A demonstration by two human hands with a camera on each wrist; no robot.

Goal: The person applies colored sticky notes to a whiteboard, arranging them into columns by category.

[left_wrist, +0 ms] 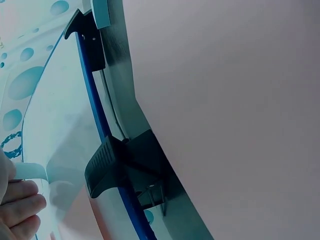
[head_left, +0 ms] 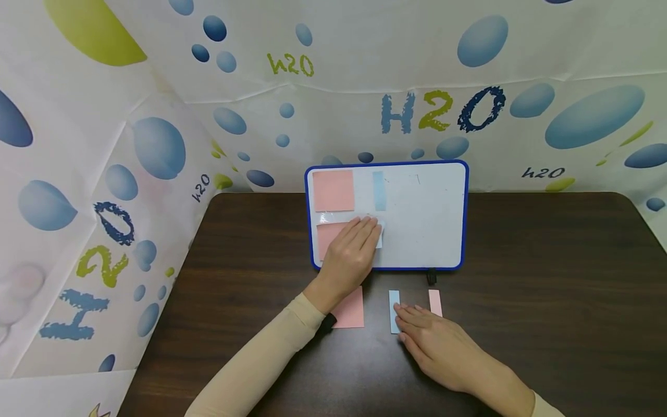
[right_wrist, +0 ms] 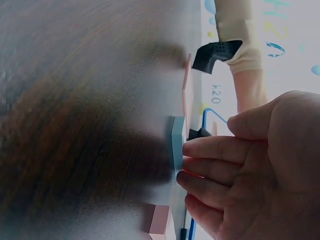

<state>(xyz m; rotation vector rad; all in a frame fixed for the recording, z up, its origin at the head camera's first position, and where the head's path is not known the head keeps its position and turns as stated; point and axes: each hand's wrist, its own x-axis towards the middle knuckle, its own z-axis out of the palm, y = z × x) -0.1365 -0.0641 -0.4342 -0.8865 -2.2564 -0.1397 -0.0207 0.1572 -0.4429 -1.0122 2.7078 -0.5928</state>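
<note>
My left hand [head_left: 350, 249] rests on the whiteboard [head_left: 422, 220] with its fingers straight, over a light blue paper strip [head_left: 379, 238] that is mostly hidden beneath them. In the left wrist view the strip [left_wrist: 31, 171] stands out beside the fingers. Under and beside that hand is a pink square note [head_left: 326, 236] on the board. Lower right, my right hand [head_left: 443, 347] hovers low over the table, fingers extended, fingertips right at the edge of a narrow blue note pad [head_left: 394, 313]. The right wrist view shows the blue pad [right_wrist: 178, 142] against those fingertips.
Higher on the board are another pink square note [head_left: 333, 191] and a blue strip [head_left: 379, 191]. A pink square pad [head_left: 351, 310] and a narrow pink pad [head_left: 435, 301] lie on the dark table [head_left: 547, 289]. Black clips [left_wrist: 107, 167] hold the board's lower edge.
</note>
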